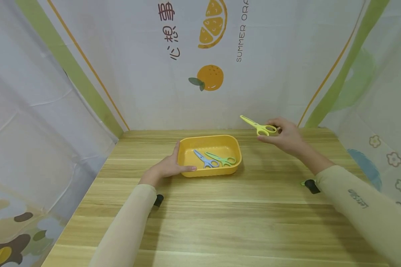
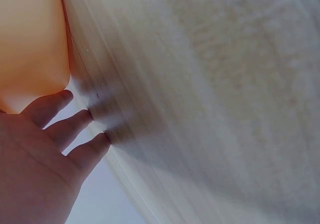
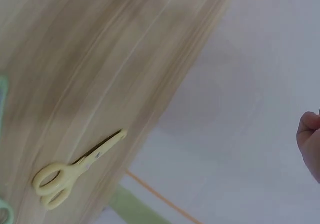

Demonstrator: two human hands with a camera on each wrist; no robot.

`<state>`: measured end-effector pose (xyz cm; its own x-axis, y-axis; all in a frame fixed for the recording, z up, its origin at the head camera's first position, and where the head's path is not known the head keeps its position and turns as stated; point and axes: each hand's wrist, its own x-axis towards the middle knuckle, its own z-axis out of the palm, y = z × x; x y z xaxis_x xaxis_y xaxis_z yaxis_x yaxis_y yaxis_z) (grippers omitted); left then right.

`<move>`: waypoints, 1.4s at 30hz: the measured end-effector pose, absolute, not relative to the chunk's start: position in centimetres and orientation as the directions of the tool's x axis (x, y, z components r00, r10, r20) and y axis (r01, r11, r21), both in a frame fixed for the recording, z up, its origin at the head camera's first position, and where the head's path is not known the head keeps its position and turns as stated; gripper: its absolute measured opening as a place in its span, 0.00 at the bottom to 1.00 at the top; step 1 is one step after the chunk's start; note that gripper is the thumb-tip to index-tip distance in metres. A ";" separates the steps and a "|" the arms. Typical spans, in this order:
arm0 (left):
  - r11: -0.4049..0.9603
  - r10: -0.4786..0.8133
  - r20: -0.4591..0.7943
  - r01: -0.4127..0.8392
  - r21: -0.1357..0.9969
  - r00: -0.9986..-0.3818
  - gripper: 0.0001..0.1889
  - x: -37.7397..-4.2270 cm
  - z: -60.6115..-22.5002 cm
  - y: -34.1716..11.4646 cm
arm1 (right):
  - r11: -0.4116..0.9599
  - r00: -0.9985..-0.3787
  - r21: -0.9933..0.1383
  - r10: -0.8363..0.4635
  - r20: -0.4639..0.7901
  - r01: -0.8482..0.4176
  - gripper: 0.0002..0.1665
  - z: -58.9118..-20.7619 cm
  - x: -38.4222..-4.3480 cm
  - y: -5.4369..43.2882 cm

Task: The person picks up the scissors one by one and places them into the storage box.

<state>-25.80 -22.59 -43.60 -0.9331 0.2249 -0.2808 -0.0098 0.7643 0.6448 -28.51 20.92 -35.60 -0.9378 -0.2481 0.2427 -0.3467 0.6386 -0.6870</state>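
Note:
My left hand [image 1: 168,165] holds the left end of a yellow plastic box [image 1: 234,171], thumb along the front rim and index finger at the left wall. The left wrist view has three fingertips [image 2: 82,115] low beside the box wall [image 2: 32,44]. Inside lie blue-handled scissors [image 1: 207,161] and green scissors [image 1: 222,159]. Right of the box, my right hand [image 1: 285,137] pinches yellow scissors [image 1: 258,126] by the handles, above the table, blades pointing left. In the right wrist view, only part of that hand [image 3: 311,143] shows at the right edge.
Pale yellow scissors [image 3: 65,176] lie on the wooden table [image 3: 95,69] in the right wrist view, with a green piece [image 3: 5,211] at the left edge. A printed curtain [image 1: 137,100] stands behind the table. A small green end [image 1: 303,183] shows beside the right forearm.

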 end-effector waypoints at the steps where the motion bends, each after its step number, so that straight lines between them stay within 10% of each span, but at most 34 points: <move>1: 0.763 0.225 -0.281 -0.011 0.647 -0.933 0.77 -25.8 -43.6 -22.6 | 0.634 -0.936 -0.690 -0.248 0.248 -0.351 0.26 -35.5 -28.5 20.6; 42: 0.762 0.229 -0.267 0.002 0.647 -0.936 0.79 -25.9 -43.9 -22.8 | 0.445 -0.902 -0.801 -0.344 0.261 -0.401 0.26 -37.2 -28.3 5.2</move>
